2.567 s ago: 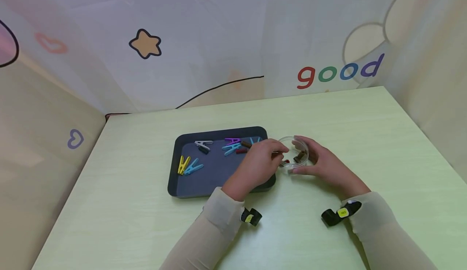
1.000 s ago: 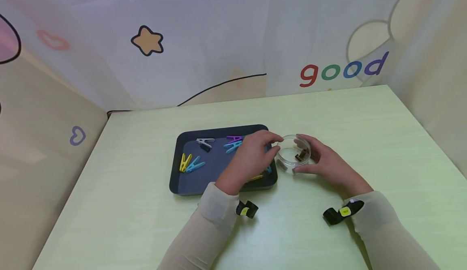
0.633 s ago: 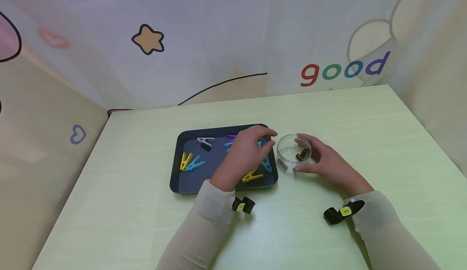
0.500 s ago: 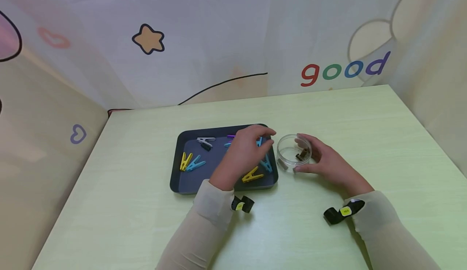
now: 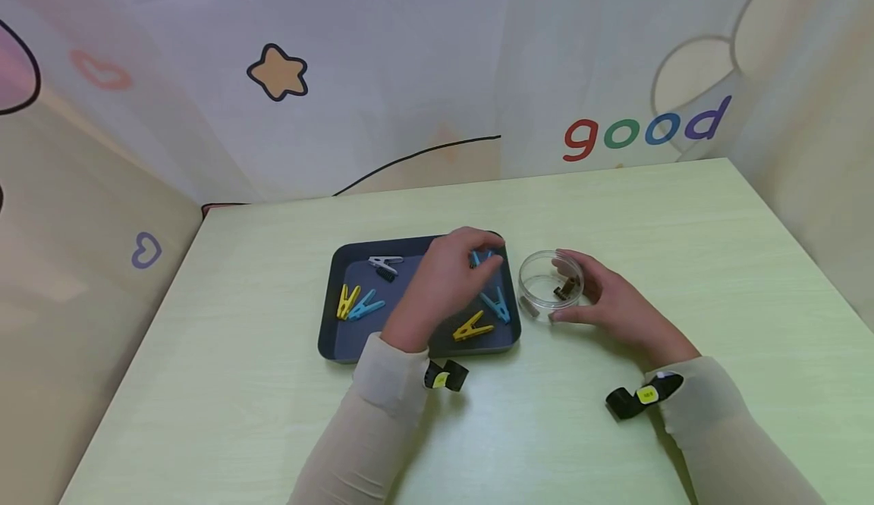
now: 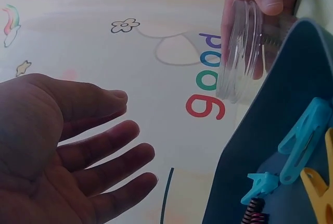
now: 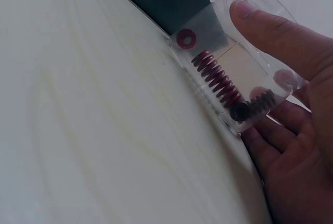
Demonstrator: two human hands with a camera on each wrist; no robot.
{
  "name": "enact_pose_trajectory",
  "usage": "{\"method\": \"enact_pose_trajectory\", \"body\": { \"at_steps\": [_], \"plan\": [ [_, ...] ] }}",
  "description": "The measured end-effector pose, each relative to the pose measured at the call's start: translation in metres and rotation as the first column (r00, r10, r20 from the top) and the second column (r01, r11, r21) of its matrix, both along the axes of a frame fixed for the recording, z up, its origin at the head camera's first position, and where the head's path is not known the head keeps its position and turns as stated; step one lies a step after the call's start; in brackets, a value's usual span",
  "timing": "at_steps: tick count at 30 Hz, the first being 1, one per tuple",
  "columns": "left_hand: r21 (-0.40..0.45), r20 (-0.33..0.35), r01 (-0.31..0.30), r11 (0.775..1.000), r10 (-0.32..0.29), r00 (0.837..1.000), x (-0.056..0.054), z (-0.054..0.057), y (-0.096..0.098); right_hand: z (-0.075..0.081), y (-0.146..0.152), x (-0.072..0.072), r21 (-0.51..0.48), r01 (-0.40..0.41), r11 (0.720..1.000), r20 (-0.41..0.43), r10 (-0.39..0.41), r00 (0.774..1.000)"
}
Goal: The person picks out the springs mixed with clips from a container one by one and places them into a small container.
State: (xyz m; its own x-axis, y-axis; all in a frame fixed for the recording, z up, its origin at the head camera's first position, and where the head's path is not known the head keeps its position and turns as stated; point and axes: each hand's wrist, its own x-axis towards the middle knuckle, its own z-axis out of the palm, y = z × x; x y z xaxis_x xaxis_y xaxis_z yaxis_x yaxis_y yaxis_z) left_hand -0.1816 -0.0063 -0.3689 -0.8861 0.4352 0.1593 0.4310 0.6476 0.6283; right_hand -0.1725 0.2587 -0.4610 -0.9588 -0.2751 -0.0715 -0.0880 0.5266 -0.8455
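Observation:
My right hand [image 5: 611, 300] grips an open clear plastic jar [image 5: 539, 304] on the table, just right of the dark tray [image 5: 326, 330]. In the right wrist view its thumb lies along the jar's side. Inside, a red coil spring [image 7: 217, 79] and a dark spring [image 7: 263, 101] show through the wall, beside a red ring-shaped end [image 7: 186, 39]. My left hand [image 5: 440, 281] hangs over the tray's right half, palm empty and fingers apart in the left wrist view. It hides part of the tray.
The tray holds plastic clips: a yellow clip [image 5: 347, 302], a blue clip [image 5: 365, 306], a white clip [image 5: 385, 261], another yellow clip [image 5: 471, 328] and more blue ones. A black spring [image 5: 385, 274] lies by the white clip. A printed curtain [image 5: 410, 73] stands behind the table.
My left hand has drawn back left from the jar's mouth to above the tray, its pinched fingers parting. My right hand and the jar have stayed in place.

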Motion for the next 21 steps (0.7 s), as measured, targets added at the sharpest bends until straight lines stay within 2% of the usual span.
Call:
{"method": "enact_pose_trajectory", "body": {
  "at_steps": [9,21],
  "plan": [
    [0.049,0.022,-0.015,0.999,0.014,1.0,-0.001,0.003,-0.008,-0.001,-0.001,0.0,0.006,0.0,1.0,-0.002,0.0,1.0],
    [0.012,0.026,-0.073,0.997,0.073,0.997,-0.006,0.005,-0.018,0.0,-0.001,0.0,0.038,0.012,0.999,-0.005,-0.012,1.0]
  ]
}}
